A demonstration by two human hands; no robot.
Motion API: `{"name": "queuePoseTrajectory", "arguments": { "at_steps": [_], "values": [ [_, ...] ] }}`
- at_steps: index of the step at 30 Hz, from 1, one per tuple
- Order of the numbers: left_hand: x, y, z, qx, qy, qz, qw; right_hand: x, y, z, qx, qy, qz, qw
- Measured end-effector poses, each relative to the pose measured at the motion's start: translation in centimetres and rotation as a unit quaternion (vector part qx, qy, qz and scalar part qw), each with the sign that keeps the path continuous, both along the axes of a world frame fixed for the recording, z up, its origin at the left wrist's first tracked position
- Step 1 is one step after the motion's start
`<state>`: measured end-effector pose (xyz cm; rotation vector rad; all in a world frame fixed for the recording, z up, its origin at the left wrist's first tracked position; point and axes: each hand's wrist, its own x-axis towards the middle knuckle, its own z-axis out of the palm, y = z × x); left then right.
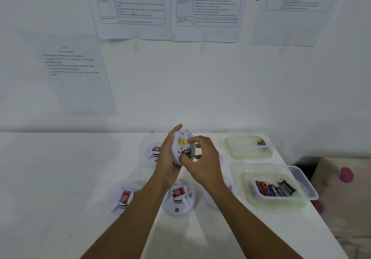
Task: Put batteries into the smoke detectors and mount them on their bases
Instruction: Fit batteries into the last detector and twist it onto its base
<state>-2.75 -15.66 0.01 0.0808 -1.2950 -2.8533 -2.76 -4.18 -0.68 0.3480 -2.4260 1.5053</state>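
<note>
Forearms reached up from the near edge to a smoke detector (183, 144), lifted above the bench (60, 178) with its back facing the camera. The left hand (167, 158) gripped its rim, fingers wrapped round the edge. The right hand (202, 158) had thumb and curled fingers on a battery (186, 152) in the open compartment. The shell looked like light, stiff, smooth plastic, best held by the rim, clear of the contacts.
</note>
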Motion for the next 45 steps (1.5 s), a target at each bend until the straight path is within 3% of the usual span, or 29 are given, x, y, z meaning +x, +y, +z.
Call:
{"name": "queuePoseTrajectory", "arguments": {
  "at_steps": [7, 11, 20, 24, 28, 32, 39, 43, 45],
  "values": [
    [1.7, -0.1, 0.5, -0.039, 0.004, 0.024, 0.999, 1.7, -1.2, 0.6, 0.016, 0.016, -0.043, 0.999],
    [2.3, -0.8, 0.6, -0.011, -0.006, 0.024, 1.0, 2.5, -1.6, 0.3, 0.009, 0.03, -0.021, 0.999],
    [2.5, -2.3, 0.3, 0.042, -0.021, -0.022, 0.999, 3.4, -1.1, -0.8, 0.063, 0.163, 0.026, 0.984],
    [2.4, -1.2, 0.1, 0.05, -0.026, -0.049, 0.997, 3.5, 2.7, 1.4, 0.023, 0.117, 0.001, 0.993],
    [2.0, 1.2, -0.2, 0.049, -0.033, -0.065, 0.996, 2.3, 9.8, 2.0, 0.116, 0.092, -0.05, 0.988],
    [1.9, 5.1, -0.3, 0.042, -0.033, -0.073, 0.996, 0.8, 17.7, 2.5, 0.221, -0.007, -0.074, 0.972],
    [2.1, 11.2, -0.4, 0.033, -0.028, -0.066, 0.997, -1.0, 25.6, 1.3, 0.478, -0.097, -0.039, 0.872],
    [2.2, 13.3, -0.7, 0.027, -0.026, -0.054, 0.998, -1.3, 26.7, 0.1, 0.509, -0.078, -0.017, 0.857],
    [2.3, 14.0, -0.8, 0.028, -0.023, -0.048, 0.998, -1.3, 27.1, 0.2, 0.496, -0.05, -0.032, 0.866]
  ]
}}
